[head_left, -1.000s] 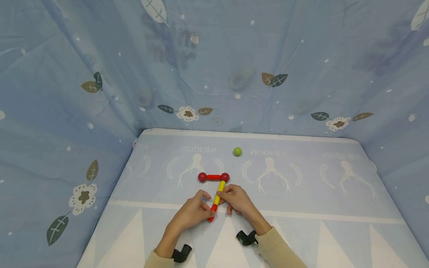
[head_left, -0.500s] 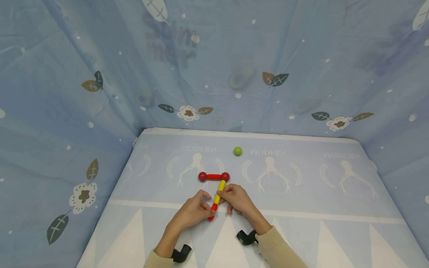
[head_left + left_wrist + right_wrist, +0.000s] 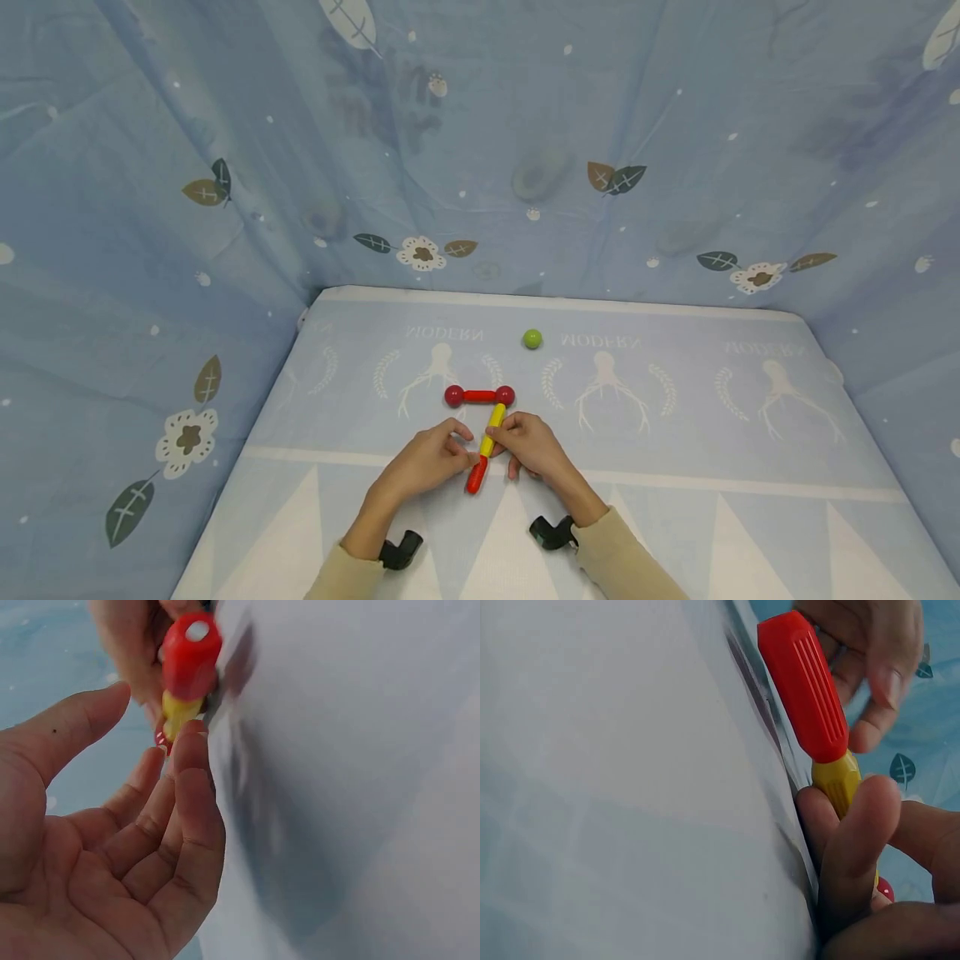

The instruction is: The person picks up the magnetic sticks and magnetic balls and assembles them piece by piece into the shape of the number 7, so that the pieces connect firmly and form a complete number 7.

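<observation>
My right hand (image 3: pixel 534 446) pinches a yellow toy building rod (image 3: pixel 497 414) between thumb and fingers. A ridged red rod (image 3: pixel 802 686) continues in line from its near end. At its far end the yellow rod meets a dark red ball (image 3: pixel 505 396). A second red rod (image 3: pixel 480 397) runs left from there to another dark red ball (image 3: pixel 453 396). My left hand (image 3: pixel 427 457) is just left of the near red rod, thumb and fingers spread apart. In the left wrist view, that rod's blunt end (image 3: pixel 196 645) shows beyond the fingertips, with nothing held between them.
A green ball (image 3: pixel 532 338) lies farther back on the patterned table cover (image 3: pixel 675 450). Blue printed cloth (image 3: pixel 480 167) rises behind and at both sides. Black wrist-worn devices (image 3: pixel 552 533) sit at both wrists.
My left hand has let go of the near red rod and drawn slightly left and away. My right hand keeps its pinch on the yellow rod, almost unmoved.
</observation>
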Action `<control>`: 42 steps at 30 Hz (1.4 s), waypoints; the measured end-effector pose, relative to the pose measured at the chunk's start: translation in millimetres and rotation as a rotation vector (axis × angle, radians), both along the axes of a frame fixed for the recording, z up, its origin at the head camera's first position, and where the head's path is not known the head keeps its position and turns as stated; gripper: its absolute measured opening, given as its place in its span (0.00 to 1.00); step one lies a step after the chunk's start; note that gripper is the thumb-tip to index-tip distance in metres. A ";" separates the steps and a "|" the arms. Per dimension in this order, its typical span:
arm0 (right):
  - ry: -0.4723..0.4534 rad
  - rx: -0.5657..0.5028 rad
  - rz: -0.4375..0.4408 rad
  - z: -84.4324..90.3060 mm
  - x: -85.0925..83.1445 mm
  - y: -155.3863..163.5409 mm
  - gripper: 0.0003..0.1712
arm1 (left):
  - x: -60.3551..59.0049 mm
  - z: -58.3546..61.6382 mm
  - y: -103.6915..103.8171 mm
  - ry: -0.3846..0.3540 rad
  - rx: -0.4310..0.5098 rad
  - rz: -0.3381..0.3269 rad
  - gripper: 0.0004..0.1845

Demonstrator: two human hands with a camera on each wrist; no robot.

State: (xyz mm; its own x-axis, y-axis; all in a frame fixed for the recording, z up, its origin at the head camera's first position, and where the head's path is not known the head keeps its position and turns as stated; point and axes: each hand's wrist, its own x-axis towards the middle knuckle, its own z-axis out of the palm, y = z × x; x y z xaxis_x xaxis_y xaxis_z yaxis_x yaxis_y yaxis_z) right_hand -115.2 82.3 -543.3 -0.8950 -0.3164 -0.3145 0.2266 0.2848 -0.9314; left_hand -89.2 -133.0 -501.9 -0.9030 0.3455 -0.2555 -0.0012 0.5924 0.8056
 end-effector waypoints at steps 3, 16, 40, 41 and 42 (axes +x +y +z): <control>-0.006 -0.022 -0.015 0.1 0.2 0.8 0.22 | -16.9 8.6 0.4 0.029 -0.020 0.013 0.18; -0.027 -0.051 -0.051 -0.9 -0.2 4.1 0.24 | -109.3 30.3 31.3 0.203 -0.004 0.105 0.21; -0.026 -0.123 -0.056 -4.2 2.0 13.1 0.23 | -185.9 -20.8 92.9 0.114 -0.046 0.082 0.25; -0.020 -0.127 -0.055 -4.2 1.9 13.5 0.23 | -185.9 -21.9 94.7 0.127 -0.077 0.075 0.25; -0.017 -0.131 -0.053 -4.1 1.7 13.8 0.23 | -185.4 -21.9 96.4 0.140 -0.112 0.070 0.25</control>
State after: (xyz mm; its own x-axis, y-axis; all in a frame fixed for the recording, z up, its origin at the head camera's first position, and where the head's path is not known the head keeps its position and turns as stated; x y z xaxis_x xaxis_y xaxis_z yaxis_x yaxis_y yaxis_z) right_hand -113.5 96.2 -547.4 -0.9065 -0.3079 -0.2888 0.2544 0.1477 -0.9558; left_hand -274.6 -36.6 -523.9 -0.9533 0.2570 -0.1589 0.0617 0.6805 0.7302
